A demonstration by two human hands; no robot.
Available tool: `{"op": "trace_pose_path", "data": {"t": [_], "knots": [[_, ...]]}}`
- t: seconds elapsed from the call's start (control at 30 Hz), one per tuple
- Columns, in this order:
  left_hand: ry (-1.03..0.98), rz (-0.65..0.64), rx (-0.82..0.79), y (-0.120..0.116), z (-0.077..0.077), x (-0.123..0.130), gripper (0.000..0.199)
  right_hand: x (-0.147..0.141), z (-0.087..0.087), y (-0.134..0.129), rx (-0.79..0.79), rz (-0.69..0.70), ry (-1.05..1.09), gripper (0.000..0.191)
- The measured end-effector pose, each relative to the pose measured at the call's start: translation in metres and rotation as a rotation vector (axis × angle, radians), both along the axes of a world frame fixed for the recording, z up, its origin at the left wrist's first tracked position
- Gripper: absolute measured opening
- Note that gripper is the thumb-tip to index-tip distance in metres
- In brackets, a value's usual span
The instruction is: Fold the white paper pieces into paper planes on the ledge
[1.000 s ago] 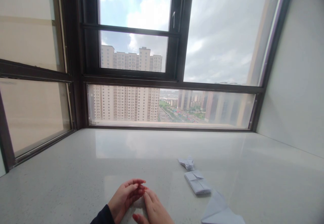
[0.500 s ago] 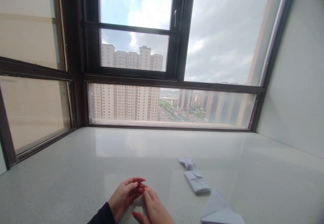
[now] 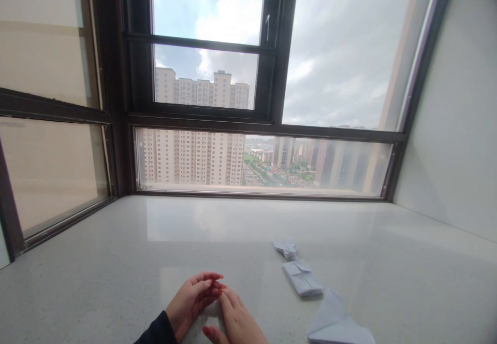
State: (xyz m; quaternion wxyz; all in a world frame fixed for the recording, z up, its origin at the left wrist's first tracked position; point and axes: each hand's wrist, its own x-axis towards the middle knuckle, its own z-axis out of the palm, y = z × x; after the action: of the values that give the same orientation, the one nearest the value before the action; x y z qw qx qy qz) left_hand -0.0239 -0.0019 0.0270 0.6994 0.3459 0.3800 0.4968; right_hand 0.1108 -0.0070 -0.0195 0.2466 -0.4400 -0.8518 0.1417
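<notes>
My left hand [image 3: 196, 298] rests at the bottom of the view, a dark sleeve at its wrist. Its fingers are loosely curved and apart, and I see nothing in them. Against its fingertips lie the fingertips of my right hand [image 3: 238, 315], whose fingers are stretched out with the thumb held apart. Both hands are over the pale speckled windowsill [image 3: 97, 282]. To their right sit folded white paper pieces: a small pointed one [image 3: 286, 249] farthest back, a thick square one [image 3: 303, 278] in the middle, and a larger triangular one [image 3: 336, 320] nearest, partly cut off by the frame's lower edge.
A dark-framed window [image 3: 205, 121] rises behind the sill, with tall buildings beyond the glass. More panes [image 3: 50, 173] form the left side. A white wall [image 3: 454, 126] bounds the right side.
</notes>
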Motion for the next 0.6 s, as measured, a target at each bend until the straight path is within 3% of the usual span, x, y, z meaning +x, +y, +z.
{"op": "trace_pose_path", "data": {"t": [0.3,0.6], "knots": [[0.003,0.019,0.013,-0.0033,0.0033,0.0019,0.015,0.0016,-0.0058,0.0026,0.088,0.038,0.015,0.058],[-0.013,0.007,0.020,-0.0002,-0.0014,0.0004,0.015,0.0015,-0.0002,0.0006,0.024,0.024,0.005,0.059]]}}
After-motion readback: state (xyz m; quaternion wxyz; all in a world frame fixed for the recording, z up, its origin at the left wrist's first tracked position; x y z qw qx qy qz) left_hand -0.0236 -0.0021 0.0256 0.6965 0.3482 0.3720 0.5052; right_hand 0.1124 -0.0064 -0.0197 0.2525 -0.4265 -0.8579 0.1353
